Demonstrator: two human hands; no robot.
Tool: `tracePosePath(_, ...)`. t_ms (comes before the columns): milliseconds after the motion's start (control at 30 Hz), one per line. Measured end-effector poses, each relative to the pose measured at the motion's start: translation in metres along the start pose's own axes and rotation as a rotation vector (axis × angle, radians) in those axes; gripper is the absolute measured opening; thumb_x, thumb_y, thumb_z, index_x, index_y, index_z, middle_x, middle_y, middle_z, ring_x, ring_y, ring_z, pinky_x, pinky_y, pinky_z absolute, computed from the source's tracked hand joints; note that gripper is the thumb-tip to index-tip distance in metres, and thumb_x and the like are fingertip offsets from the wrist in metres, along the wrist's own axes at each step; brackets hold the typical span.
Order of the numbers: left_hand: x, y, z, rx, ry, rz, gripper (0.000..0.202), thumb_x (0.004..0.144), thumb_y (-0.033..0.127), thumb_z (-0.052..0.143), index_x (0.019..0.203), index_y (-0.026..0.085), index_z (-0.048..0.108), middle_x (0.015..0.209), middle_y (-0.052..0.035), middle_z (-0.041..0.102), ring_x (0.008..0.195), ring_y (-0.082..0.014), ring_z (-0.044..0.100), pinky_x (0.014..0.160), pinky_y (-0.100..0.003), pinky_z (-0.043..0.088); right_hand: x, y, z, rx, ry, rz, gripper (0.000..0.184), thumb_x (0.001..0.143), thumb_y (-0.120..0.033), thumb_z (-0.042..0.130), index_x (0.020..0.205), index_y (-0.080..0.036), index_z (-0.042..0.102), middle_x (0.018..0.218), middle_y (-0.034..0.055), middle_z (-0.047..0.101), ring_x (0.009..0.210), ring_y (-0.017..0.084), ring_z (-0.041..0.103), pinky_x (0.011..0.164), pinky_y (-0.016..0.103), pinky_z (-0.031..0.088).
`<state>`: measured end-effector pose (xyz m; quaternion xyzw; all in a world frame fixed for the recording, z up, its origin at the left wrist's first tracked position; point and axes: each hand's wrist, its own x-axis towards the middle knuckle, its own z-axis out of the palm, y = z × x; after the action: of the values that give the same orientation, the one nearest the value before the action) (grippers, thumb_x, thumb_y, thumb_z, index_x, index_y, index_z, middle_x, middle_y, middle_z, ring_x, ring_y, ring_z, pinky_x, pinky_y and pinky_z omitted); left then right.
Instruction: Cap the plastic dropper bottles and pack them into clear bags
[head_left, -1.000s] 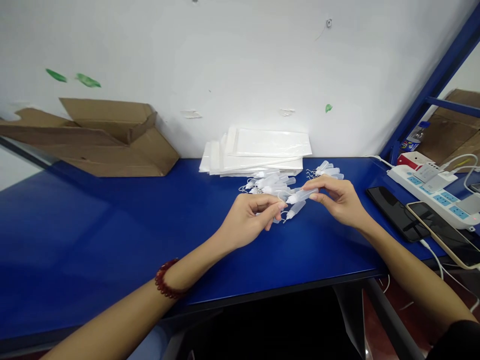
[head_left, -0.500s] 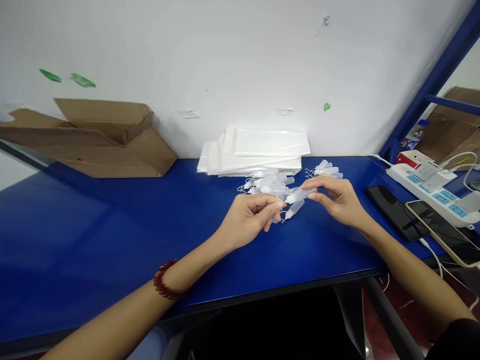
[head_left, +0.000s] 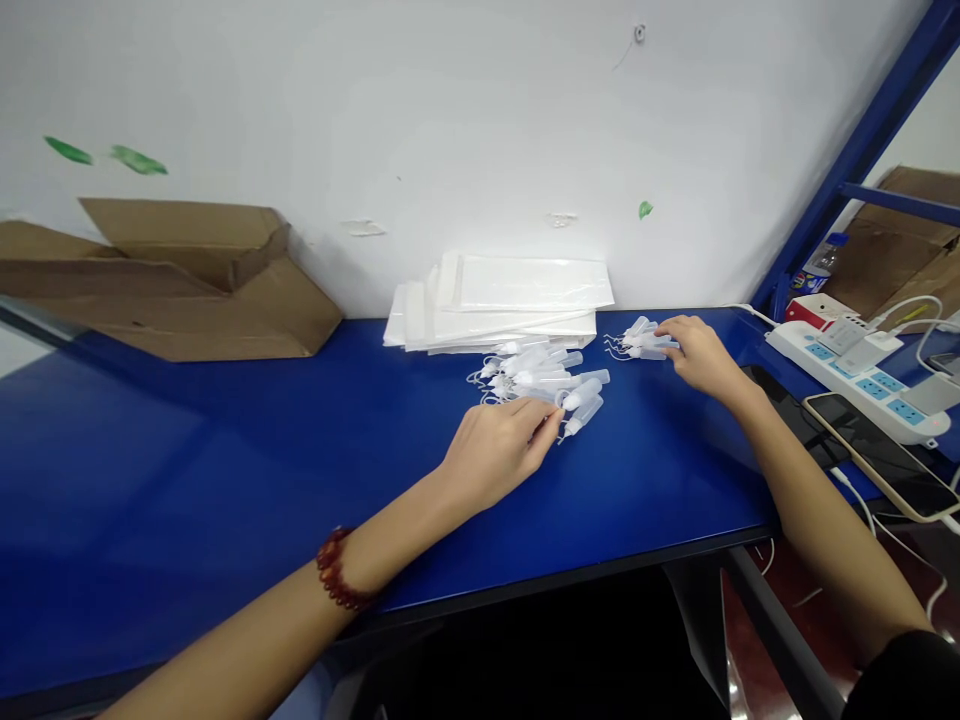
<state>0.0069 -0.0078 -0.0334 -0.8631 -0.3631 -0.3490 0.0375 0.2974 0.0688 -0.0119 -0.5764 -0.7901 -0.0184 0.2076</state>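
Note:
My left hand (head_left: 504,448) is closed, thumb and fingertips pinched at the cap end of a translucent plastic dropper bottle (head_left: 583,395) at the front of a pile. Another bottle lies just below it, close to my fingers. The pile of dropper bottles (head_left: 544,372), with thin looped strips at their cap ends, is partly hidden behind this hand. Off to the right, my right hand (head_left: 701,355) has thumb and fingers around the rear end of a dropper bottle (head_left: 649,342) in a smaller group, caps facing left. Its fingers partly cover that group.
White flat packets (head_left: 525,285) are stacked against the wall. An open cardboard box (head_left: 172,310) stands at the left. At the right lie two phones (head_left: 877,450), a white power strip (head_left: 862,380) with chargers and cables, and a red-and-white box (head_left: 821,310).
My right hand has carried a dropper bottle away from my left hand to the smaller group at the right. My left hand has come down to a bottle at the pile's front.

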Motion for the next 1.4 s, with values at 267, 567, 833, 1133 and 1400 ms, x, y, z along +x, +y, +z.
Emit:
tracePosePath(267,0.003,-0.003,-0.002,-0.037,-0.069,-0.122,0.044,0.093,0.031,0.053,0.052,0.016,0.059,0.045,0.0015,0.055,0.039,-0.0096,0.045,0.045,-0.024,0.029,-0.001,0.004,0.003,0.029,-0.059,0.068,0.038,0.082,-0.01,0.061,0.119,-0.012,0.063,0.119,0.0167,0.062,0.108,0.029,0.059,0.094,0.041,0.049)
tracePosePath(567,0.008,0.003,-0.008,-0.108,-0.006,-0.168,0.055,0.093,0.031,0.05,0.042,0.017,0.034,0.039,0.0045,0.032,0.037,-0.0074,0.027,0.044,-0.026,0.02,-0.001,0.001,0.007,-0.125,-0.189,0.024,0.027,0.086,-0.013,0.06,0.112,-0.013,0.066,0.111,0.0159,0.064,0.103,0.029,0.059,0.09,0.042,0.046)
tracePosePath(833,0.008,0.004,-0.009,-0.116,0.01,-0.152,0.053,0.092,0.03,0.05,0.044,0.017,0.033,0.04,0.0046,0.031,0.039,-0.0072,0.025,0.045,-0.025,0.02,-0.004,-0.007,0.008,-0.171,-0.196,0.039,0.031,0.09,-0.017,0.057,0.12,-0.013,0.063,0.125,0.0182,0.06,0.111,0.035,0.054,0.086,0.046,0.046)
tracePosePath(1133,0.007,0.003,-0.009,-0.119,0.0,-0.139,0.052,0.093,0.029,0.05,0.044,0.017,0.038,0.041,0.0046,0.034,0.04,-0.0076,0.027,0.045,-0.025,0.022,-0.002,-0.005,0.017,-0.092,-0.201,0.028,0.027,0.088,-0.024,0.062,0.113,-0.014,0.066,0.116,0.0146,0.066,0.106,0.029,0.057,0.089,0.04,0.045)
tracePosePath(1400,0.007,0.004,-0.01,-0.124,0.017,-0.128,0.051,0.093,0.028,0.05,0.044,0.017,0.039,0.041,0.0043,0.035,0.04,-0.0078,0.028,0.045,-0.025,0.022,-0.003,-0.016,0.007,0.068,-0.184,0.014,0.018,0.083,-0.023,0.06,0.093,-0.014,0.072,0.093,0.0098,0.073,0.087,0.024,0.065,0.075,0.032,0.045)
